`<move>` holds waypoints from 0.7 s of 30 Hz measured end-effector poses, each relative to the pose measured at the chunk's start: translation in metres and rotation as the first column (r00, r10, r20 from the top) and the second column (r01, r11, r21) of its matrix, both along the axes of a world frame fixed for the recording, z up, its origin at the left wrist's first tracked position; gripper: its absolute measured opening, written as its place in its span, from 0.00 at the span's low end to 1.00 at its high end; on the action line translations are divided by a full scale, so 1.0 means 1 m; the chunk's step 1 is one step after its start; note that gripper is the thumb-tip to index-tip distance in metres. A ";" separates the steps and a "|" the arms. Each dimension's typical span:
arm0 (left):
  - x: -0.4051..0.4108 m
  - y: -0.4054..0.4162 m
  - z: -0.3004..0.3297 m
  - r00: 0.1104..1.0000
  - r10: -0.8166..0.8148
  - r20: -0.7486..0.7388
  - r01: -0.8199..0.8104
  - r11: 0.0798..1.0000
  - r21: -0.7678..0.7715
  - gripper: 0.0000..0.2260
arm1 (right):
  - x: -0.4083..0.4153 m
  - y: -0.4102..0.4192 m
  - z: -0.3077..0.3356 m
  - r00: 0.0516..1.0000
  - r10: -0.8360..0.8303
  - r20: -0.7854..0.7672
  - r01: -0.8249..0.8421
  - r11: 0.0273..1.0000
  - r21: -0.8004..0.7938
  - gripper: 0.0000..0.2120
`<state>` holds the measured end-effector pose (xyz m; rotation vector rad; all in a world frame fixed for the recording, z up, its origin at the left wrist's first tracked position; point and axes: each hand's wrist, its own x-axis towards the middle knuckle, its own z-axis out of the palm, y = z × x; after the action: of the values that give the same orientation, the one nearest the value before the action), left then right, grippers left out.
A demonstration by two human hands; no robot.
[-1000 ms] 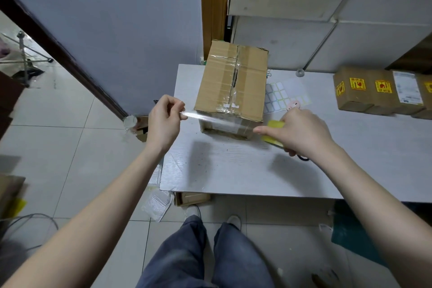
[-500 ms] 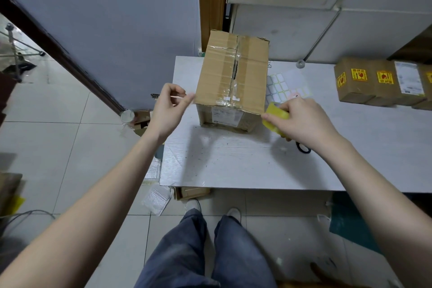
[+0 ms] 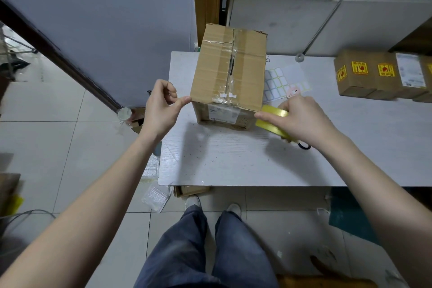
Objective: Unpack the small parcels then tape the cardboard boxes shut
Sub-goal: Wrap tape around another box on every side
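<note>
A brown cardboard box [image 3: 230,70] stands on the white table [image 3: 233,159], its top flaps closed with old clear tape along the seam. My left hand [image 3: 161,105] pinches the tape end, thumb pressed at the box's near left top corner. My right hand [image 3: 301,119] grips a yellowish tape roll [image 3: 272,121] at the box's near right corner, forefinger touching the cardboard. The clear strip between the hands lies across the box's front top edge and is hard to make out.
Small brown parcels [image 3: 383,75] with yellow stickers sit at the table's right. A sheet of white labels [image 3: 282,82] lies behind my right hand. Flat cardboard and plastic bags [image 3: 156,196] lie on the tiled floor under the table's left edge. A grey wall rises at left.
The strip of tape, held stretched in front of the box a second ago, has been brought onto the box's front edge. Both hands moved forward to the box's near corners.
</note>
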<state>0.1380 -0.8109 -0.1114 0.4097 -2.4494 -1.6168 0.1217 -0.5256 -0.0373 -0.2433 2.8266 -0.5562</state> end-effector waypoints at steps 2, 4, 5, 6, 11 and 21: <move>-0.003 -0.006 0.002 1.000 0.007 -0.003 -0.007 1.000 -0.007 0.16 | 0.002 0.004 0.005 0.992 0.052 0.116 -0.041 0.995 -0.090 0.30; -0.005 -0.010 0.004 1.000 0.008 -0.007 -0.008 1.000 -0.003 0.16 | 0.002 0.011 0.012 0.974 0.110 0.198 -0.089 0.990 -0.112 0.27; -0.007 -0.010 0.005 1.000 0.003 -0.008 -0.003 1.000 0.000 0.16 | 0.002 0.014 0.014 0.969 0.128 0.212 -0.107 0.989 -0.106 0.25; -0.008 -0.009 0.006 1.000 -0.006 -0.009 0.006 1.000 0.000 0.16 | 0.000 0.016 0.014 0.972 0.134 0.194 -0.118 0.989 -0.090 0.24; -0.005 0.000 0.003 0.999 -0.054 0.001 0.054 0.998 -0.019 0.17 | -0.005 0.016 0.004 0.997 0.006 -0.079 0.014 0.966 0.257 0.26; -0.006 -0.010 -0.001 1.000 0.012 0.020 -0.011 1.000 -0.021 0.16 | -0.005 0.008 -0.017 0.979 -0.023 -0.203 0.101 0.918 0.383 0.33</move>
<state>0.1318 -0.8213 -0.1125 0.4386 -2.4720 -1.5888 0.1170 -0.5173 -0.0539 -0.1355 3.0631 0.0360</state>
